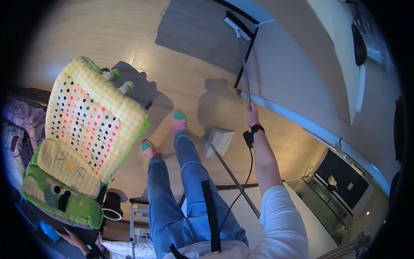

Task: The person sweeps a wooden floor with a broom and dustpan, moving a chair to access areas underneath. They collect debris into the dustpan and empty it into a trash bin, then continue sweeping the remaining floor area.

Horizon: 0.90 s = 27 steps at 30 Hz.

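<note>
My right hand [252,113] grips the thin metal pole of a broom [239,27], which reaches away to the top of the view. Its white head with dark bristles lies on the floor beside a dark-edged white panel. At the lower left, my left hand [72,239] has its fingers spread at the dark back edge of a padded child's chair [87,123] with a green plush animal head; whether it touches the chair is unclear. A long-handled white dustpan [221,142] stands on the floor right of my feet, its pole slanting towards my right side.
Patterned bedding [24,119] lies at the left edge. Near my legs are a black bin [112,205] with a white rim and a white metal rack [139,210]. A glass tank [318,200] is at the lower right, and a black cable hangs by my right arm.
</note>
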Motion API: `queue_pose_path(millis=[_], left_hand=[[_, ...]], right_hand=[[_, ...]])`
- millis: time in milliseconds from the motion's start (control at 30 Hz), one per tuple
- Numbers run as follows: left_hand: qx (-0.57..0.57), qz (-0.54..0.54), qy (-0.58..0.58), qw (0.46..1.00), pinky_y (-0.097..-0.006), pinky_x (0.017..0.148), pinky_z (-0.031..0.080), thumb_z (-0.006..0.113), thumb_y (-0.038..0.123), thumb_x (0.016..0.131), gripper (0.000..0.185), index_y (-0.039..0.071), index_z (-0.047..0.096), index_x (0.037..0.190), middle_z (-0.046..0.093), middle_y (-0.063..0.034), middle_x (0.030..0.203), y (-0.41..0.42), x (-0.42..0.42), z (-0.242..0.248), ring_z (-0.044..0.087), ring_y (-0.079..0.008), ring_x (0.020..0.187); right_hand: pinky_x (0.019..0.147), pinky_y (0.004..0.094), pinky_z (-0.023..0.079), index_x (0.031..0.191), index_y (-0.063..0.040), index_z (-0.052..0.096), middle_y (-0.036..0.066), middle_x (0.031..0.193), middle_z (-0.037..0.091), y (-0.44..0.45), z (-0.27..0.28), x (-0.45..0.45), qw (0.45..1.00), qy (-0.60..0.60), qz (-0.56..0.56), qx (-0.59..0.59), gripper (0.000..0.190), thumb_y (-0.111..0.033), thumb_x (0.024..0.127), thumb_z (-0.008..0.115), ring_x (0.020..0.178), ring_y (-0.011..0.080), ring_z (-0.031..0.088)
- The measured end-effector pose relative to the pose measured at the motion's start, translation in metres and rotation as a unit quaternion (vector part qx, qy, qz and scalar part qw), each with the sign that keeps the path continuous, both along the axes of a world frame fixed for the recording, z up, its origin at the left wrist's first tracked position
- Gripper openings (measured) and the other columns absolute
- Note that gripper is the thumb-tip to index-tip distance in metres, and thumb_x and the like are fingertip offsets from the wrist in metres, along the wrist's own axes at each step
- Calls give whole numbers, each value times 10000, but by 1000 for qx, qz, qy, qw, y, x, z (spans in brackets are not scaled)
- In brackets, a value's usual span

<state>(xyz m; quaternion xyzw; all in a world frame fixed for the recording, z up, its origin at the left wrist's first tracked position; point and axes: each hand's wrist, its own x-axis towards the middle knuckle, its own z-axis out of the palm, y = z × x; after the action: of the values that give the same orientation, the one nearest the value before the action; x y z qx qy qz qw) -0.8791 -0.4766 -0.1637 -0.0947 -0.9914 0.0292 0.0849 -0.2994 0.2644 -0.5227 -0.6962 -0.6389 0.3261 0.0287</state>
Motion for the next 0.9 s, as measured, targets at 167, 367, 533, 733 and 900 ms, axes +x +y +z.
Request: queue_pose_path(millis=[167, 367, 533, 733, 900], left_hand=[[-57, -20, 20, 998, -357, 1004, 229, 453, 285, 867, 592, -59, 213, 1285, 269, -239, 1308, -3, 2, -4, 302, -346, 1184], [23, 28, 0, 999, -357, 1005, 228, 441, 254, 875, 563, -71, 219, 1278, 259, -263, 1305, 19, 10, -6, 292, -357, 1194], [47, 38, -12, 998, -339, 1005, 227, 446, 251, 869, 574, -47, 201, 1295, 255, -242, 1317, 30, 13, -1, 285, -337, 1207], [48, 9, 11, 999, -340, 1010, 226, 454, 253, 866, 566, -32, 218, 1294, 264, -230, 1317, 36, 16, -2, 288, -334, 1208], [39, -2, 25, 999, -342, 1009, 220, 456, 260, 865, 570, -30, 218, 1295, 265, -218, 1322, 39, 17, 2, 282, -321, 1214]], right_hand=[[690, 280, 433, 1227, -78, 412, 142, 859, 582, -85, 59, -10, 998, 48, -6, -39, 388, -163, 854, 477, 764, 177, 548], [617, 272, 431, 1194, -71, 448, 123, 779, 585, -184, 159, -34, 991, 12, -22, -135, 379, -187, 838, 505, 678, 142, 536], [456, 267, 400, 1096, -95, 531, 67, 607, 532, -205, 248, -66, 995, 5, -12, -99, 291, -219, 833, 524, 504, 141, 504], [273, 199, 214, 1183, -239, 417, -76, 460, 280, -133, 292, -115, 825, 285, -236, -428, 341, -364, 867, 446, 306, 41, 251], [294, 144, 219, 1269, -101, 329, -64, 547, 264, -64, 255, -179, 570, 555, -337, -504, 392, -190, 897, 419, 381, 4, 267]])
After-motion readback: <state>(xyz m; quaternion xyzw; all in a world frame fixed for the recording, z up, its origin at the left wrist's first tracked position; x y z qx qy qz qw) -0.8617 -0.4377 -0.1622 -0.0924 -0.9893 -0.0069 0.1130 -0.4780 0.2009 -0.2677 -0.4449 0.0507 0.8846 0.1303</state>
